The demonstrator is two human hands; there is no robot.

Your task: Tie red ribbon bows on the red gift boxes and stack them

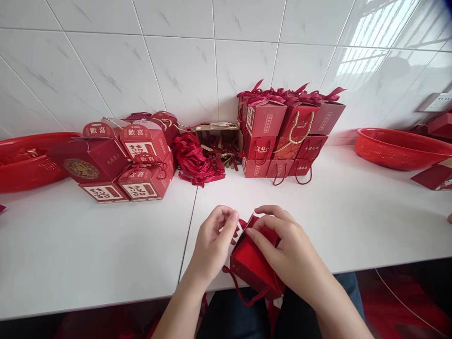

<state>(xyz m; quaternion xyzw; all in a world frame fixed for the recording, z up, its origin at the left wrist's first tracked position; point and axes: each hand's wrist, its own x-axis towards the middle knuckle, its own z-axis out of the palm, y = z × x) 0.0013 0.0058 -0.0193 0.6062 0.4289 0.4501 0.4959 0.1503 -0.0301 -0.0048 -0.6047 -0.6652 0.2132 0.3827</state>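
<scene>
red gift bag (252, 266) — at white table's (88, 245) front edge, mouth tilted up, likely for access | right hand (289, 254) clasps its rim, steadying | left hand (212, 245) pinches its flap

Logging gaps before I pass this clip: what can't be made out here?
- Head view, small red bag: inside hidden by the right hand.
- Head view, left hand: its grip on the bag's flap hidden by the hand itself.
- Head view, left red basket: cut off by the left edge.
- Head view, stacked red boxes: print too small to read.
</scene>
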